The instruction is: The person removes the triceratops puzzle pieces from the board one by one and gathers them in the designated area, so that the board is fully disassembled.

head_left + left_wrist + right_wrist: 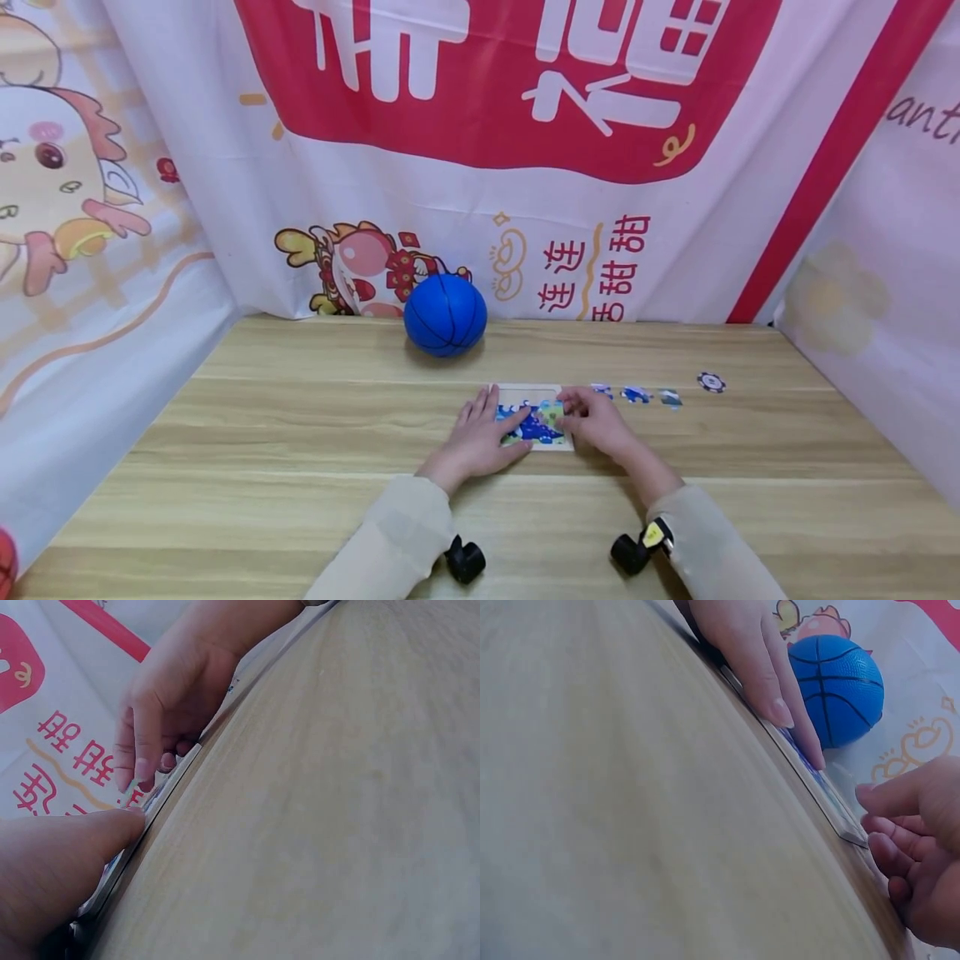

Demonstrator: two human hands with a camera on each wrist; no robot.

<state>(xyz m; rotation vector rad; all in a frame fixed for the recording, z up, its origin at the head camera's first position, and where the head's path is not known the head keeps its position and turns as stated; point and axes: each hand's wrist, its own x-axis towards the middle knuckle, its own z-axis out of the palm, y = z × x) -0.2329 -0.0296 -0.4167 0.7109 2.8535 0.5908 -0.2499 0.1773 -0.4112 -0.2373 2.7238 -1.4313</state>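
A jigsaw puzzle (536,427) in a white frame tray (528,387) lies on the table, its lower part filled with blue, purple and green pieces and its upper part bare. My left hand (480,437) rests over the left side with straight, spread fingers, thumb along the near edge. At the right edge my right hand (596,423) has its thumb and fingertips close together. In the left wrist view a thin pale-green puzzle piece (133,784) shows at the fingertips of that hand, pinched just above the tray. Its fingers hide most of the piece.
Loose puzzle pieces (636,395) lie in a row right of the tray, with a black-and-white round chip (711,382) beyond them. A blue ball (446,316) stands behind the tray near the back curtain (510,192). Printed cloth hangs on both sides.
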